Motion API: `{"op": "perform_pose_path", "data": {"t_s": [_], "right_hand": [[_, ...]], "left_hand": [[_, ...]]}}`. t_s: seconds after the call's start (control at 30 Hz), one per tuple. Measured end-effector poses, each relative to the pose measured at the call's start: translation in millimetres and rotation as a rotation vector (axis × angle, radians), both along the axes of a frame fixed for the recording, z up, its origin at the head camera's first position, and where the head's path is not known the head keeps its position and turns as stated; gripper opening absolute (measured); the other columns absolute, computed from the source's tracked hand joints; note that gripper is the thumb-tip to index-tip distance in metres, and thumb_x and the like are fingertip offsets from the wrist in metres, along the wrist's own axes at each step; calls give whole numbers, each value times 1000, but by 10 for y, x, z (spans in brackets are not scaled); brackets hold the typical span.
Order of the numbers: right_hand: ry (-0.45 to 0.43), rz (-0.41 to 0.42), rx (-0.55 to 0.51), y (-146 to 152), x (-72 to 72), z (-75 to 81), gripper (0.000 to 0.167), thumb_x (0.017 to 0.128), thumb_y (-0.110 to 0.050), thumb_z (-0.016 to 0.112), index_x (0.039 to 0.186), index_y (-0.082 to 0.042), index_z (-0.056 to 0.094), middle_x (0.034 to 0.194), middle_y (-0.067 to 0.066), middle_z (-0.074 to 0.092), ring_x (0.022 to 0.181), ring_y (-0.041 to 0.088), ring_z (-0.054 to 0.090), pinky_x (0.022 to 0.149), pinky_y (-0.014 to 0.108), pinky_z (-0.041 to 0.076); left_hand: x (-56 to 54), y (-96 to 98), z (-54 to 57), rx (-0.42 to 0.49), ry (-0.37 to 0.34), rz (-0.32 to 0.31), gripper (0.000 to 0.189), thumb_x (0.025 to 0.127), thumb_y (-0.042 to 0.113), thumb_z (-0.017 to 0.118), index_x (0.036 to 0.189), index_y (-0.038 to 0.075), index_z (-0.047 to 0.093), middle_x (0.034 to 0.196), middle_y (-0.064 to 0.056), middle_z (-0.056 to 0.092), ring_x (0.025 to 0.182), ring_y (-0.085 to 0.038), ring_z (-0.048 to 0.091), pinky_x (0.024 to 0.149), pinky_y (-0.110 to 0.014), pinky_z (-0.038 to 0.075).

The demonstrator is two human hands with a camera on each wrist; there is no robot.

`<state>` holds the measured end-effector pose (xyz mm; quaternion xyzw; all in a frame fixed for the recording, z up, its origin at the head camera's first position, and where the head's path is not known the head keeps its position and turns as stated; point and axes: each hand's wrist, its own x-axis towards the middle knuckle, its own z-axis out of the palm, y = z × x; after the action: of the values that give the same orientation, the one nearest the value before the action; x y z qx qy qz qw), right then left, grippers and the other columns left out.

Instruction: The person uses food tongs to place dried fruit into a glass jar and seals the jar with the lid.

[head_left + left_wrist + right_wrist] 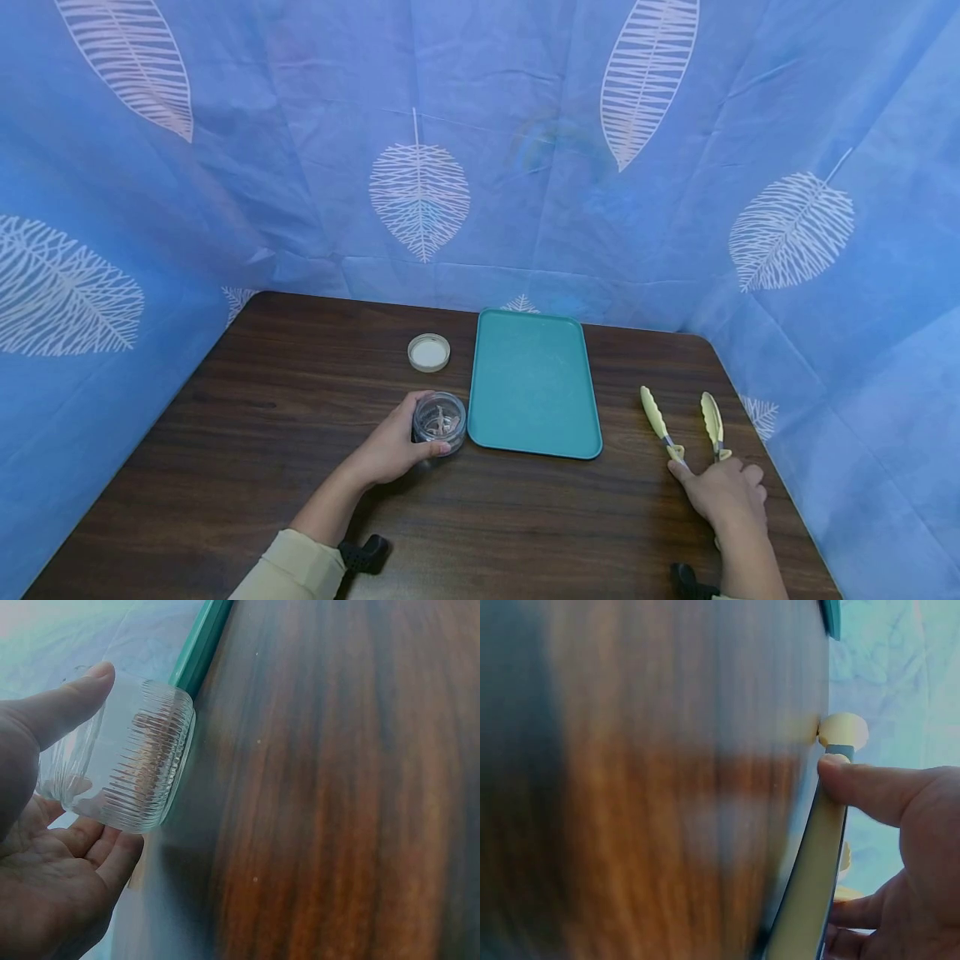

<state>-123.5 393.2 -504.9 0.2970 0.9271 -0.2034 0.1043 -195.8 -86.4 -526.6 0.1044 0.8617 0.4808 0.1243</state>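
Note:
My left hand grips a clear ribbed glass jar, thumb on the near side and fingers round the far side. The jar is open at the top, and small brownish pieces lie at its bottom; in the left wrist view the jar stands at the table surface. On the right, my right hand holds a pair of pale yellow tongs by the handles, their two arms spread apart and pointing away from me. In the right wrist view the thumb presses along one tong arm.
A teal tray lies just right of the jar. Behind the jar sits a round lid with a white inside. All rest on a dark wooden table, bordered by blue leaf-patterned cloth at the back and sides.

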Motion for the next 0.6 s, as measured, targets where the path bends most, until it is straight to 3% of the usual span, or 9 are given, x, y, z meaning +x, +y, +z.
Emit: {"op": "perform_pose_path", "data": {"t_s": [0.13,0.27,0.4,0.6], "right_hand": [[10,-35,14,-13,-2,20,115,99,-68,65,145,29,24,130,47,30,125,68,35,90,73,46],[27,-47,49,-57,-36,101,123,99,-72,62,155,25,14,142,53,24,135,71,26,101,80,38],[63,-13,66,-154,-69,217,125,101,-69,59,162,22,-2,153,56,13,141,74,17,108,83,30],[133,65,70,-400,-124,321,123,102,-68,61,164,20,3,153,53,18,138,73,23,105,82,31]], "left_hand": [[6,5,2,3,-4,5,91,91,36,90,163,14,39,156,-16,57,145,-36,56,119,-60,46],[9,9,9,-3,-2,11,91,90,35,91,163,14,40,154,-15,58,144,-37,57,118,-61,46],[6,15,22,-9,0,19,91,89,34,92,162,14,41,153,-16,59,143,-37,58,117,-61,47],[-14,15,23,-16,-1,25,91,87,31,94,160,14,43,151,-15,61,141,-36,60,116,-60,48]]}}
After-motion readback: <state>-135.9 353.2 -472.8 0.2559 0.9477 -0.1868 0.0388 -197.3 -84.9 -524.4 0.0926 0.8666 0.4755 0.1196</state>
